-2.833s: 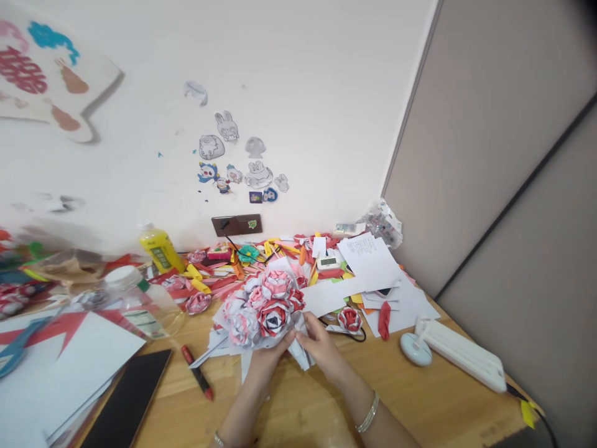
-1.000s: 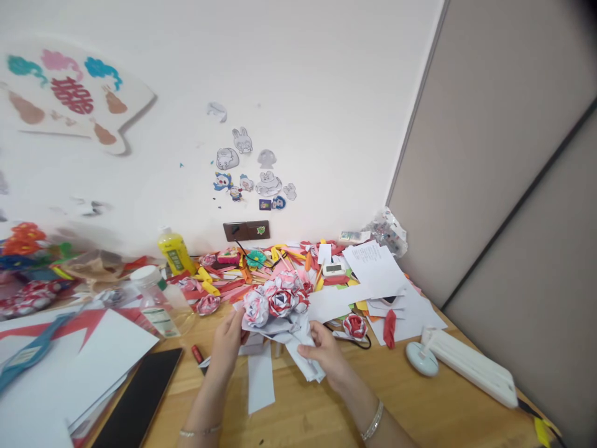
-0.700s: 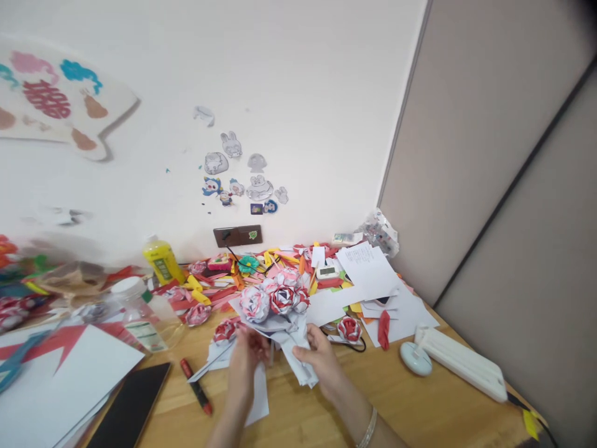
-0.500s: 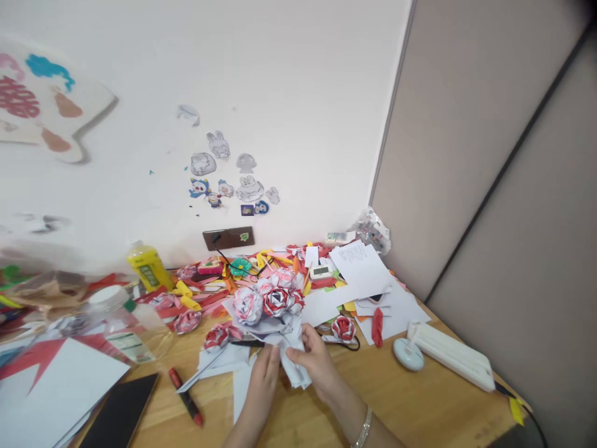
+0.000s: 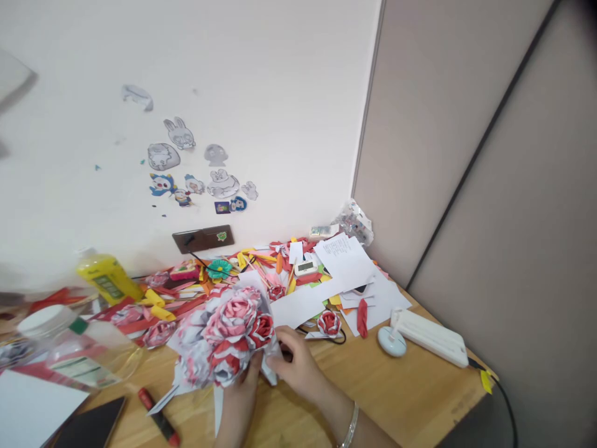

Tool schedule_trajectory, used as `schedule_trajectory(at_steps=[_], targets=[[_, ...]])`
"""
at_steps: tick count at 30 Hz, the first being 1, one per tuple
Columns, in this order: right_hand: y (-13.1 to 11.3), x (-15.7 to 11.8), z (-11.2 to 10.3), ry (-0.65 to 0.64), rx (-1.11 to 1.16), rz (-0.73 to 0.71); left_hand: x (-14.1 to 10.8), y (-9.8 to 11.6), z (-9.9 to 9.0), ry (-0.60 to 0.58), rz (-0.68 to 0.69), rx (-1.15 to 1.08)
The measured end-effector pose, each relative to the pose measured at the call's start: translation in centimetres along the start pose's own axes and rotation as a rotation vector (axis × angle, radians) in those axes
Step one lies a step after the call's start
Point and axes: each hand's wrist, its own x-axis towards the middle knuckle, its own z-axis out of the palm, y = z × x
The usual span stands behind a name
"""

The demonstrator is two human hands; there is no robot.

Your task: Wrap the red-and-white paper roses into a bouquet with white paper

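Observation:
A paper flower bouquet (image 5: 233,317) of pink, red and white roses is held above the front of the desk, its blooms tilted toward me. My left hand (image 5: 247,386) grips it from below; the fingers are mostly hidden behind the blooms. At the bouquet's right side, my right hand (image 5: 293,361) pinches the white paper wrapping (image 5: 268,367) between thumb and fingers. A bracelet circles the right wrist. Right of the hands, a loose red and white paper rose (image 5: 329,322) lies on the desk.
Paper strips and flowers crowd the back of the wooden desk (image 5: 373,386). Yellow bottle (image 5: 109,277), clear jar (image 5: 79,348) and red-and-black marker (image 5: 158,417) are at left. White sheets (image 5: 347,264), a small timer (image 5: 306,267) and a white power strip (image 5: 431,336) are at right.
The bouquet has tipped toward me and to the left, so its blooms now cover much of my left hand. My right hand stays at the wrapping. The camera view has turned right.

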Motion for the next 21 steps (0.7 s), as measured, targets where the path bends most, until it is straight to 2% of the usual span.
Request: schedule_trajectory(at_steps=[3,9,14,21], targets=[[0.2,0.1,-0.2,0.018,0.051,0.038,0.6,-0.5,-0.4,-0.030,0.022,-0.017],[2.0,0.1,0.0,0.060,0.277,0.210,1.0,-0.7,-0.9,-0.119,0.083,0.054],[3.0,-0.2,0.3,0.091,0.296,0.194,0.5,-0.3,-0.5,-0.134,0.020,0.069],[3.0,-0.7,0.5,0.123,0.253,0.201,-0.2,0.5,0.0,-0.174,-0.035,-0.109]])
